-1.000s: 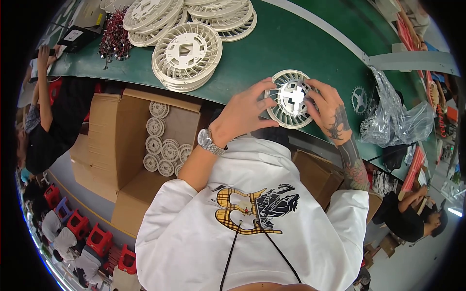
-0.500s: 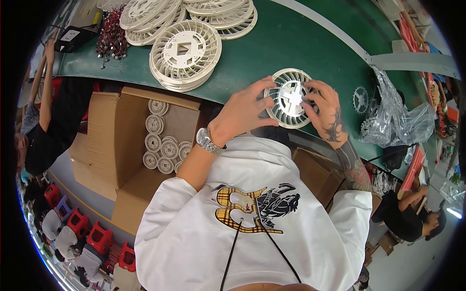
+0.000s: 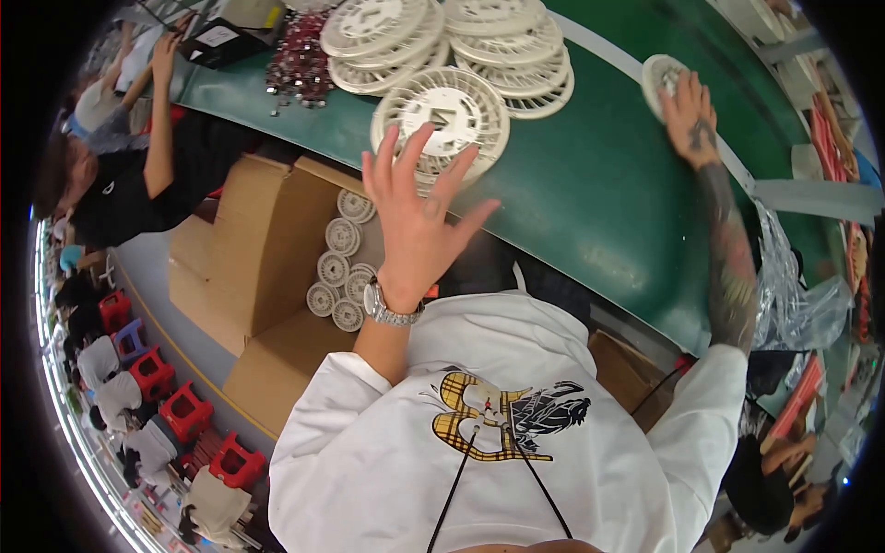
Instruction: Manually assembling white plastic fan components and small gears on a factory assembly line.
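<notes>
My left hand (image 3: pixel 415 207) is raised with its fingers spread, reaching over the near edge of the front stack of white slatted discs (image 3: pixel 475 111). Nothing sits between those fingers; whether the tips touch the top disc I cannot tell. At the far right, my tattooed right arm stretches out over the table. My right hand (image 3: pixel 687 115) has its fingers over a single white round disc (image 3: pixel 655 81), gripping it by the right side. That disc lies at the pale strip on the tabletop, partly covered by the hand.
More stacks of white slatted discs (image 3: pixel 516 51) stand behind on the green table (image 3: pixel 599 203). Red wires with small connectors (image 3: pixel 302 64) are heaped to their left. Below the edge, an open cardboard box (image 3: pixel 267 249) holds several smaller white discs. Clear plastic bags (image 3: pixel 802 304) lie right.
The single disc has gone from the near table edge to the far right with my right hand. My left hand has let go of it and moved left to the front stack.
</notes>
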`<state>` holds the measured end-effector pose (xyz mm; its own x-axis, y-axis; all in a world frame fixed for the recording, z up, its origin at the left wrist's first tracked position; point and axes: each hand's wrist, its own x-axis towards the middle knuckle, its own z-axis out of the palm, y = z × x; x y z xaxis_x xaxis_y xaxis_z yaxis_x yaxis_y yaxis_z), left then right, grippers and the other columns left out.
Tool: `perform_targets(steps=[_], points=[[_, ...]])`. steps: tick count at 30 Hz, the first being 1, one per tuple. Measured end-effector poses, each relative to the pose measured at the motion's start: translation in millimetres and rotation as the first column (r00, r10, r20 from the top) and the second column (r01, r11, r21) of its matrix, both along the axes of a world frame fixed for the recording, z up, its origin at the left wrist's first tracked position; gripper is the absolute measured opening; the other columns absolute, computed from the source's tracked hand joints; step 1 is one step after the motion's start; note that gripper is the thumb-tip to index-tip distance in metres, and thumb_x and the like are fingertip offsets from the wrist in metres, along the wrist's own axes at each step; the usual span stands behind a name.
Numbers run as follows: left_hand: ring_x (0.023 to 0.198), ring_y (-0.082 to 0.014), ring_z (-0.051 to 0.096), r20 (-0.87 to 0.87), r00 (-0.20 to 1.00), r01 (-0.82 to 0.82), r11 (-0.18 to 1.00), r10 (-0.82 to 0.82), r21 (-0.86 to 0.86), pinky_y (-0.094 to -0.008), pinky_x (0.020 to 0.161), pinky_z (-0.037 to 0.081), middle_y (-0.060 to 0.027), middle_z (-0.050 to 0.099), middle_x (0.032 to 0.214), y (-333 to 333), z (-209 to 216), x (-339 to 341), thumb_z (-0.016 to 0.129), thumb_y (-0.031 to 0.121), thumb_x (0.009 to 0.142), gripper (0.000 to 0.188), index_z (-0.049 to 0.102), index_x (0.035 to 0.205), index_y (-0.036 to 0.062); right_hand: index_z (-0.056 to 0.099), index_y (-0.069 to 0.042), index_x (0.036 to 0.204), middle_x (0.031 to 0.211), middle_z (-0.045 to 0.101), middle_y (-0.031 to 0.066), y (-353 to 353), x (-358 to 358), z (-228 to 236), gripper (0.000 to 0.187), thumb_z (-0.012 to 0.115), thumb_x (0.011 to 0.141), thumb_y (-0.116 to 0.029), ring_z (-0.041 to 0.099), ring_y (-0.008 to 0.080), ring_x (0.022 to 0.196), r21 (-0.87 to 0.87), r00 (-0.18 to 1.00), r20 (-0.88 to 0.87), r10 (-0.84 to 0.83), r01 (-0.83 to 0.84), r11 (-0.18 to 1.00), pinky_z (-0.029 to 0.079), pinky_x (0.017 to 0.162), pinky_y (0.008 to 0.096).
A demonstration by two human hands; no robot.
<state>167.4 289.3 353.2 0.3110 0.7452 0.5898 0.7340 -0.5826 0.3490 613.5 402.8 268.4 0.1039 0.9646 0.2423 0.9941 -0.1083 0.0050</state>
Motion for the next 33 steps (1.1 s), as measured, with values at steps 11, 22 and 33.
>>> perform_targets(steps=[11,22,33], points=[[0.137,-0.0382,0.047,0.086,0.956,0.289,0.950,-0.281,-0.116,-0.0604,0.115,0.038,-0.0068,0.059,0.132,-6,-19,-1,0.089,0.013,0.070,0.053,0.075,0.120,0.0225,0.051,-0.006,0.142,0.145,0.049,0.0188,58,48,44,0.061,0.049,0.102,-0.052,0.048,0.0372,0.136,0.167,0.969,-0.177,0.174,-0.145,0.975,0.039,0.113,0.0464],[0.137,-0.0300,0.049,0.018,0.828,0.548,0.802,-0.560,-0.236,-0.0571,0.118,0.035,-0.0051,0.060,0.132,-33,-57,72,0.080,0.034,0.083,0.042,0.073,0.123,0.0236,0.062,-0.002,0.111,0.106,0.060,0.0146,-277,33,70,0.029,0.067,0.093,-0.025,0.061,0.0355,0.100,-0.283,0.942,0.281,0.185,-0.103,0.954,0.050,0.088,0.0462],[0.137,-0.0325,0.050,0.068,0.828,0.558,0.808,-0.557,-0.187,-0.0528,0.115,0.040,-0.0062,0.059,0.138,-31,-61,66,0.083,0.028,0.083,0.044,0.072,0.126,0.0238,0.068,-0.001,0.106,0.100,0.062,0.0161,-278,-108,96,0.021,0.070,0.092,-0.017,0.066,0.0355,0.089,-0.096,0.985,-0.174,-0.021,0.004,0.995,0.053,0.074,0.0438]])
